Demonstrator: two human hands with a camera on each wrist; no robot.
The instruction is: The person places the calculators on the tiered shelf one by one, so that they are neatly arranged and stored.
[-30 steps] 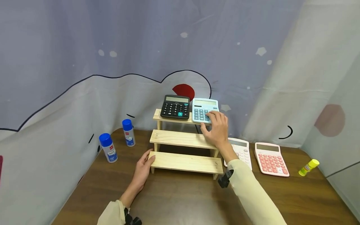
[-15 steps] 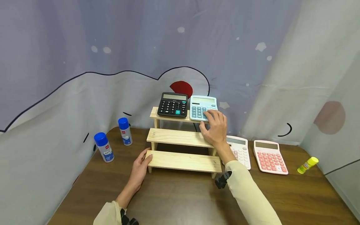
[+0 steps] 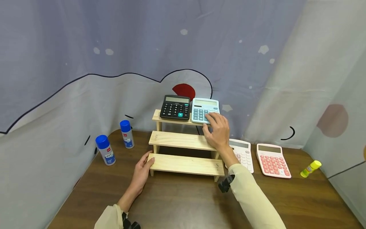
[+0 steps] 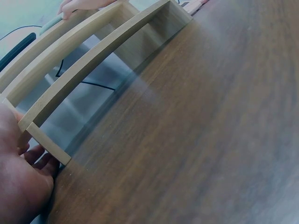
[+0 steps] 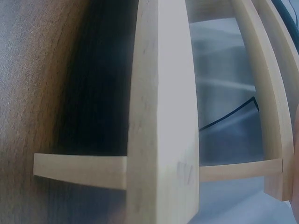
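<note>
A light blue calculator (image 3: 204, 109) lies tilted on the top step of a three-step wooden stand (image 3: 186, 163), close beside a black calculator (image 3: 175, 107). My right hand (image 3: 218, 130) holds the blue calculator by its lower right part, fingers over the keys and thumb at the front edge. My left hand (image 3: 141, 171) grips the left end of the bottom step, thumb on top. In the left wrist view, the fingers of the left hand (image 4: 23, 172) curl by the stand's leg (image 4: 49, 144). The right wrist view shows the stand (image 5: 175, 116), with hardly any hand.
Right of the stand lie a white calculator (image 3: 246, 156), partly behind my right arm, and a pink calculator (image 3: 274, 160). A yellow glue stick (image 3: 310, 169) is at the far right. Two blue-capped cans (image 3: 105, 150) stand at left. A curtain (image 3: 137, 95) hangs behind the table (image 3: 177, 203).
The blue calculator has shifted slightly left with my right hand, narrowing the gap to the black one. My left hand keeps its hold on the stand. The head view has shifted a little.
</note>
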